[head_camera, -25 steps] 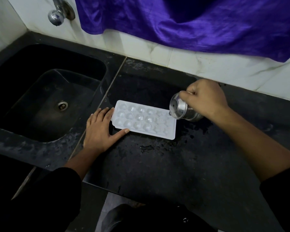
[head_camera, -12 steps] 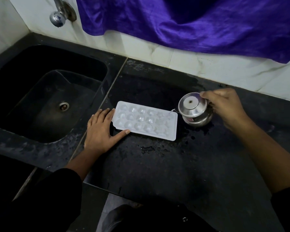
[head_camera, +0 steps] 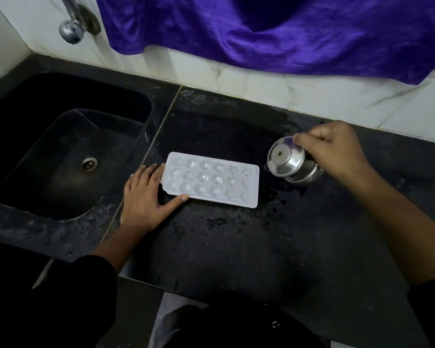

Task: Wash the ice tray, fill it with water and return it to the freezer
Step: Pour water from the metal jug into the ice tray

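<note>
Step in hand, by judgement: filling the cells.

Brace the white plastic ice tray with round cells (head_camera: pixel 211 179) at its 9 o'clock end so it cannot slide toward the black stone sink (head_camera: pixel 23 227), which lies at 9 o'clock of it. Bring the small lidded steel pot (head_camera: pixel 290 164) over the 3 o'clock cells and tip gently. A fast pour would likely overshoot the shallow cells and add to the puddle (head_camera: pixel 216 222) on the black stone countertop (head_camera: pixel 236 259), at 6 o'clock of the tray. Stop short of the rim, since the tray must travel level to the freezer. How full the cells are cannot be told.

Left hand (head_camera: pixel 143 197): flat, palm down on the countertop. Its fingers (head_camera: pixel 148 174) lie straight and close together, tips touching the tray's 9 o'clock end. The thumb (head_camera: pixel 176 200) is spread wide along the 6 o'clock edge. It grips nothing.

Right hand (head_camera: pixel 337 149): fingers (head_camera: pixel 309 140) curled round the pot, which sits just beside the tray at 3 o'clock — it leans toward the tray, lid facing up and left. Whether its base touches the countertop cannot be told.
</note>
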Demonstrator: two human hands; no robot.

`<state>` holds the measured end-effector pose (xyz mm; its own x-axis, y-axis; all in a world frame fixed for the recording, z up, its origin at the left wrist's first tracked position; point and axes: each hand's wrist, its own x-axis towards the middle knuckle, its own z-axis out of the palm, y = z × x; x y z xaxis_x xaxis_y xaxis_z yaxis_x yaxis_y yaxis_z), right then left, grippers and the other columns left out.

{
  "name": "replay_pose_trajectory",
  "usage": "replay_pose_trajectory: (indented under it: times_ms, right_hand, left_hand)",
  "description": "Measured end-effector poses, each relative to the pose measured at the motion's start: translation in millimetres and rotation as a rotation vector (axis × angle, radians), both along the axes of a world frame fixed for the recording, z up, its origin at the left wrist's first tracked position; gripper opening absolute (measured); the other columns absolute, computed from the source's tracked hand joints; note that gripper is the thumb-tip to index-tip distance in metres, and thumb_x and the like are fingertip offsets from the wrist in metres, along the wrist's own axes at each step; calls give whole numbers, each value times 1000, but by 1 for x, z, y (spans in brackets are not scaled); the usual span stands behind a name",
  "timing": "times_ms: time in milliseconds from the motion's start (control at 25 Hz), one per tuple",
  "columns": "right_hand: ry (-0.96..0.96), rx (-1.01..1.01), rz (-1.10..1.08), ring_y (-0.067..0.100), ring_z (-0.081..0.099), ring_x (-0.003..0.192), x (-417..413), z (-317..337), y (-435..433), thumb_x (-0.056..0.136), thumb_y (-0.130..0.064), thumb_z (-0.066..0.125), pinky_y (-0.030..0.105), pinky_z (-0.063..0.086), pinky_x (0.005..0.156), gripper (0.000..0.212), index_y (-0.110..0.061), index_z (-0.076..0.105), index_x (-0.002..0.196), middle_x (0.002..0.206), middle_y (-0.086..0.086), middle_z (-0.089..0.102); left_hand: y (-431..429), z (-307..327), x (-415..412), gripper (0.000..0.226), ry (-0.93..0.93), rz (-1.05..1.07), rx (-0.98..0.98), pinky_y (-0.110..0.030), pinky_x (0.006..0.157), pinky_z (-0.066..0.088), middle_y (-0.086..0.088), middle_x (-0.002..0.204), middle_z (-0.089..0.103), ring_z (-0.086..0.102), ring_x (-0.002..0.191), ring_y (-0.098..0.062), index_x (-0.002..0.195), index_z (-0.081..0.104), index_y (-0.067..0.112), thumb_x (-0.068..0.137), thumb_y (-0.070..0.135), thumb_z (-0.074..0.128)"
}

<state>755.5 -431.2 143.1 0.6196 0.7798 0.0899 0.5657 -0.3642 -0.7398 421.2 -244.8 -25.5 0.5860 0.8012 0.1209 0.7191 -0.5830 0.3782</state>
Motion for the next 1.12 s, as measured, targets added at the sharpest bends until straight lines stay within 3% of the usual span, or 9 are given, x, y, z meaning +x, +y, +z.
replay_pose_trajectory:
  times_ms: [200,360,520,640,760,840,920,1040,1120]
  right_hand:
    - [-354,-210,75,27,49,47,-14,4,18,89,-29,67,28,30,48,46,-5,54,53,49,10,50]
    - [-425,-219,97,32,56,52,-17,6,21,90,-32,67,31,38,51,44,-6,59,56,55,13,58]
    - [-107,-108,-15,35,55,54,0,4,4,91,-30,71,38,47,59,41,-1,65,62,60,21,62]
    - [241,91,-100,26,51,57,10,-7,-18,93,-24,72,32,42,61,44,15,62,74,66,31,60]
    - [443,224,-217,12,39,48,10,-15,-33,94,-20,69,23,29,47,27,3,67,79,50,-1,49]
    - [515,281,-261,9,36,48,7,-14,-38,94,-19,68,23,24,45,21,-5,69,78,48,-7,46]
    - [470,283,-235,10,37,47,4,-10,-38,94,-17,69,22,27,44,26,-7,67,71,46,-5,46]
    - [202,159,-71,17,42,47,-1,-2,-33,94,-19,72,24,34,49,44,4,57,59,48,14,47]
    - [-27,0,23,14,36,43,-7,3,-26,92,-23,72,26,32,49,51,-4,47,51,46,7,39]
  left_hand:
    - [0,0,0,105,8,-1,-3,-52,126,20,-2,163,39,25,156,-25,158,37,24,80,95,40]
    - [0,0,0,105,-6,-1,-4,-52,127,19,-2,163,40,25,156,-26,158,38,24,80,94,40]
    - [-1,1,0,105,-4,-1,-3,-53,127,19,-2,163,40,25,156,-26,158,38,23,81,93,41]
    - [-1,1,0,105,1,-2,-3,-53,126,19,-2,163,40,25,156,-26,158,38,23,80,94,40]
    - [-1,2,0,105,4,1,-1,-54,126,20,-2,163,40,26,155,-26,158,38,24,80,94,39]
    - [-1,2,1,105,2,1,-4,-55,126,21,-2,163,40,26,155,-26,158,37,24,80,94,40]
    - [-2,2,1,104,-2,-2,-4,-55,126,21,-3,163,40,26,155,-27,158,37,23,81,93,40]
    - [-2,2,1,103,-7,-1,1,-56,125,22,-3,162,41,27,154,-27,157,39,23,81,92,42]
    - [-2,2,0,102,-7,-1,-3,-55,125,21,-3,162,41,27,155,-27,157,39,23,81,91,44]
